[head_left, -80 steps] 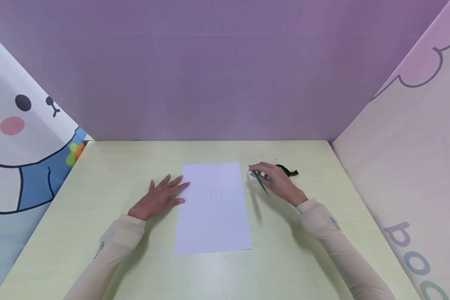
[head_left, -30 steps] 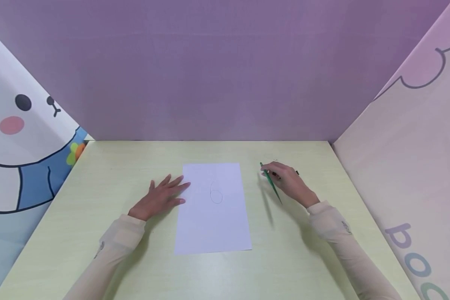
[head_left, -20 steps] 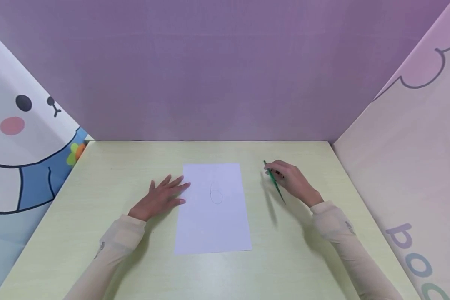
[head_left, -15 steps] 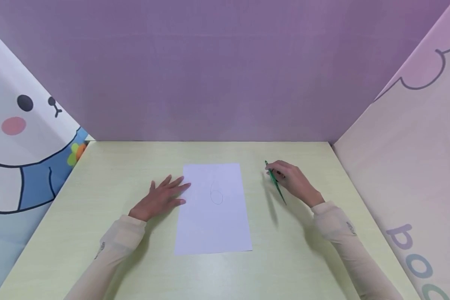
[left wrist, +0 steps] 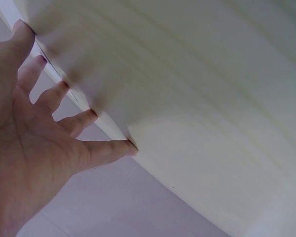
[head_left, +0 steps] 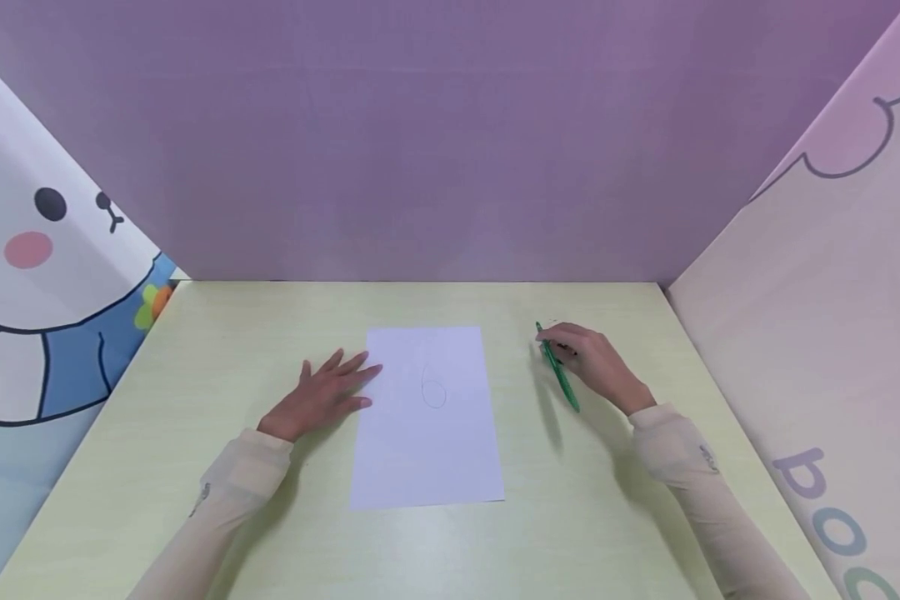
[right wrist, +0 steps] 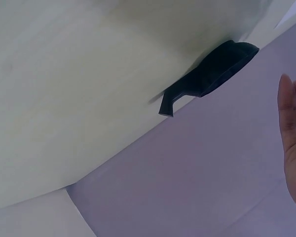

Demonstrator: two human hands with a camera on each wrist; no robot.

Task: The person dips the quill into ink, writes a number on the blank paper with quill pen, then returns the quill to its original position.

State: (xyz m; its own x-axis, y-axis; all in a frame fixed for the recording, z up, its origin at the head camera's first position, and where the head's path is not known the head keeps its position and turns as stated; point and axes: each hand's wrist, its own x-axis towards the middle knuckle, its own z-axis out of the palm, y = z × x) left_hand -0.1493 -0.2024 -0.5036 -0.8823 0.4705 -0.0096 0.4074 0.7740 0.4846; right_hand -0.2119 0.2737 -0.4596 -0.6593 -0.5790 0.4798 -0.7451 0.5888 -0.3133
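Observation:
A sheet of white paper point(head_left: 427, 450) lies on the table, with a thin handwritten "6" point(head_left: 433, 393) in its upper half. My left hand point(head_left: 317, 400) is spread flat, its fingertips resting on the paper's left edge; the left wrist view shows the same hand point(left wrist: 39, 128) with fingers apart. To the right of the paper, my right hand point(head_left: 588, 362) pinches a green pen point(head_left: 561, 377), held slanted above the table. Behind that hand lies a black object point(right wrist: 217, 69), wide at one end with a narrow bent stem; the head view mostly hides it. The pen is out of the right wrist view.
The pale wooden table point(head_left: 450, 554) meets a purple wall panel point(head_left: 435, 167) at the back. A cartoon-printed panel point(head_left: 15, 333) stands on the left and a pale lettered panel point(head_left: 832, 333) on the right.
My right hand has shifted rightward, away from the paper, with the green pen, and now covers most of the black object. The left hand and paper stay put.

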